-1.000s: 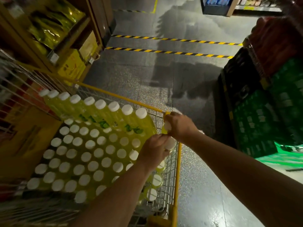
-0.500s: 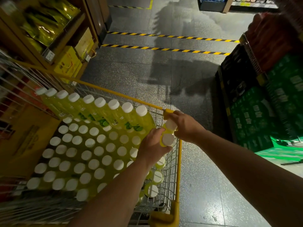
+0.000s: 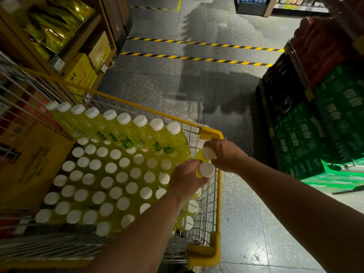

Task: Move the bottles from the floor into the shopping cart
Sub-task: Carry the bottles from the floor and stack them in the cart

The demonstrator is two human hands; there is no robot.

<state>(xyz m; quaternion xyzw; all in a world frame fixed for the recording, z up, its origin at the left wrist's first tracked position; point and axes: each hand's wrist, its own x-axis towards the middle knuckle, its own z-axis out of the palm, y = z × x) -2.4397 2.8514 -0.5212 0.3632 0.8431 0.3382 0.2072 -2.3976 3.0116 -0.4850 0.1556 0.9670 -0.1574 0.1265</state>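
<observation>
A yellow-rimmed wire shopping cart [image 3: 149, 110] is packed with several upright yellow-green bottles with white caps [image 3: 110, 182]; a tilted row of them [image 3: 126, 125] lies along its far side. At the cart's right edge my left hand [image 3: 187, 179] grips one white-capped bottle [image 3: 205, 170]. Just above it my right hand [image 3: 226, 154] holds a second bottle [image 3: 208, 153] by its neck. Both bottles hang inside the cart's right side, close together.
Wooden shelves with yellow boxes [image 3: 80, 72] stand at the left. Green crates [image 3: 307, 138] and a dark stack fill the right. Black-and-yellow floor tape [image 3: 197, 58] crosses the grey floor ahead. More bottles [image 3: 187, 221] lie low along the cart's right wall.
The view has shifted slightly. Both hands have stayed at the cart's right edge and have drawn a little apart, so the two bottle caps now show.
</observation>
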